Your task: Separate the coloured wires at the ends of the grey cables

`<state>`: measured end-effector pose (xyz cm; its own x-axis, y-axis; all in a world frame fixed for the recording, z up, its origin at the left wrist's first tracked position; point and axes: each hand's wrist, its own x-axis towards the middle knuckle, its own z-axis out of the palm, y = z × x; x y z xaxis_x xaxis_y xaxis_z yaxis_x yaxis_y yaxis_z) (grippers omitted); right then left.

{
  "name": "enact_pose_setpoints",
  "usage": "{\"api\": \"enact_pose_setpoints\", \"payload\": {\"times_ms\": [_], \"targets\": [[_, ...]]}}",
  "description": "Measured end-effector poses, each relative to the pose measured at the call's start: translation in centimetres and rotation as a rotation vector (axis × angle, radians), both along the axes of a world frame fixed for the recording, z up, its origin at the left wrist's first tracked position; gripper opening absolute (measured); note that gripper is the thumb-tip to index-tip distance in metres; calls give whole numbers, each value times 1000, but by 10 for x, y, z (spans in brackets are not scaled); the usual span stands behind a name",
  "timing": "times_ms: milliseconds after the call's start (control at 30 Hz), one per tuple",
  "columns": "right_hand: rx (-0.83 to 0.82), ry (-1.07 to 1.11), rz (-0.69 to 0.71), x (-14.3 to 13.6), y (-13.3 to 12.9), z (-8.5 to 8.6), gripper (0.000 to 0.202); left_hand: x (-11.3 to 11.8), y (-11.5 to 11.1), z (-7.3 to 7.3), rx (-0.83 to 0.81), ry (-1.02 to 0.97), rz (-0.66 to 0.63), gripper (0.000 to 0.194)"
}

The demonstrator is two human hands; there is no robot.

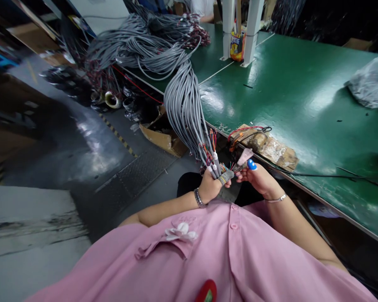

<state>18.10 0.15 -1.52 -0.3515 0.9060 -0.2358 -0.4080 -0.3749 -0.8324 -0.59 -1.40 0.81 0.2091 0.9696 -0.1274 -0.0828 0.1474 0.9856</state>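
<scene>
My left hand (210,187) is closed around the ends of several grey cables, whose white collars and thin coloured wires stick out above the fingers. A grey wrapping shows on a finger of that hand. Beside it on the right, my right hand (258,179) is closed, with a blue cover on one fingertip; what its fingers pinch is too small to name. Coloured wire ends lie between the two hands. The thick bundle of grey cables (184,100) drapes from the green table (290,84) down to my left hand.
A taped wooden block (271,149) with red and black leads lies at the table's near edge. White posts (251,33) rise from the table. A plastic bag (371,82) rests at the right. An open cardboard box (162,138) sits under the bundle. Another person's arm shows at the top.
</scene>
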Motion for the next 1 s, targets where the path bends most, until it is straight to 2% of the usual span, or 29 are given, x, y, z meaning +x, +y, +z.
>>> {"api": "enact_pose_setpoints", "payload": {"times_ms": [200,467,600,700,833,933,1000], "targets": [[108,-211,52,5,-2,13,27,-2,-3,2,0,67,-74,34],[253,-391,90,-3,-1,21,35,-8,0,-3,42,146,-205,32],[403,-481,125,-10,-3,21,32,-10,4,-7,-17,240,-320,28],[476,-529,90,-12,-4,19,29,-10,6,-5,-55,252,-358,28],[341,-478,-44,-5,-9,13,34,-9,6,-3,-50,129,-234,33],[188,-385,-52,-2,-17,7,36,-8,5,-6,-60,31,-138,34],[135,-317,-54,-6,-23,3,33,-8,6,-9,-49,-3,-120,34]]}}
